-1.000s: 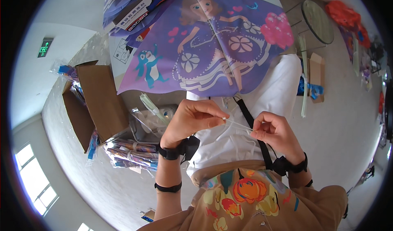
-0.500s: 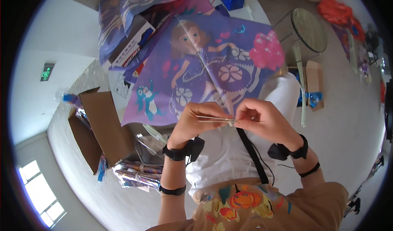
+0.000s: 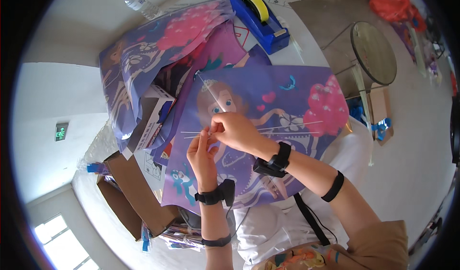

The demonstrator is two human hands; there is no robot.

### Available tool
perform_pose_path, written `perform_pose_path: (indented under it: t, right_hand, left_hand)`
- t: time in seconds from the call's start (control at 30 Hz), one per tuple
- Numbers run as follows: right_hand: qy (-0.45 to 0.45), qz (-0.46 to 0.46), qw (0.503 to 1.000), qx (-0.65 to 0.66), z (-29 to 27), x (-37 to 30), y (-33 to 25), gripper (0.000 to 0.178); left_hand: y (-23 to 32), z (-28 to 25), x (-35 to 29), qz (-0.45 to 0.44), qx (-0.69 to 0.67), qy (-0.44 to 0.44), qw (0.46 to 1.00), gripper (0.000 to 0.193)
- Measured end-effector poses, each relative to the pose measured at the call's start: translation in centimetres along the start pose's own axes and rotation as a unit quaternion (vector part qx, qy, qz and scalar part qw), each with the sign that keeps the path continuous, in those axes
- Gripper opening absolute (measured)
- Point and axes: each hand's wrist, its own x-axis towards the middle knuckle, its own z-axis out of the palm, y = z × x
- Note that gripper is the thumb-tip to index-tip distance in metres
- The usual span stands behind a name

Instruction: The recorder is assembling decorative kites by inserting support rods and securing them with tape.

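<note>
A purple kite sail printed with a cartoon figure and pink balloons lies across the table edge and my lap. A pale thin rod runs down it from the top corner. Just above the printed figure, my left hand and my right hand meet with fingertips pinched together. Between them they hold thin white rods, whose ends stick out to both sides over the sail. My fingers hide where the rods come together.
A blue tape dispenser stands at the far edge, near stacked printed sails and a plastic bottle. To the left is an open cardboard box. A round stool stands at the right, with a smaller box below it.
Both hands have moved up and left from my lap to over the sail, with the rods still pinched. My view has shifted, showing more of the far table.
</note>
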Motion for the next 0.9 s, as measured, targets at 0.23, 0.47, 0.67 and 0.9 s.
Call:
perform_pose_path:
  t: [0.23, 0.47, 0.67, 0.9]
  right_hand:
    - [0.034, 0.034, 0.987, 0.151, 0.4, 4.2, 4.8, 0.017]
    - [0.136, -0.033, 0.981, -0.137, -11.5, 1.9, 4.1, 0.004]
    - [0.268, -0.081, 0.929, -0.243, -17.0, -0.5, 7.7, 0.006]
    - [0.201, -0.156, 0.934, -0.253, -13.1, 0.5, 8.4, 0.016]
  left_hand:
    - [-0.5, -1.6, 4.1, 0.011, 0.070, 0.057, 0.996, 0.025]
    - [1.0, -4.5, 3.7, 0.219, 0.544, 0.150, 0.796, 0.047]
    - [-0.6, 6.9, 2.0, 0.393, 0.635, -0.223, 0.627, 0.065]
    - [-1.7, 5.0, 3.1, 0.366, 0.726, -0.262, 0.520, 0.072]
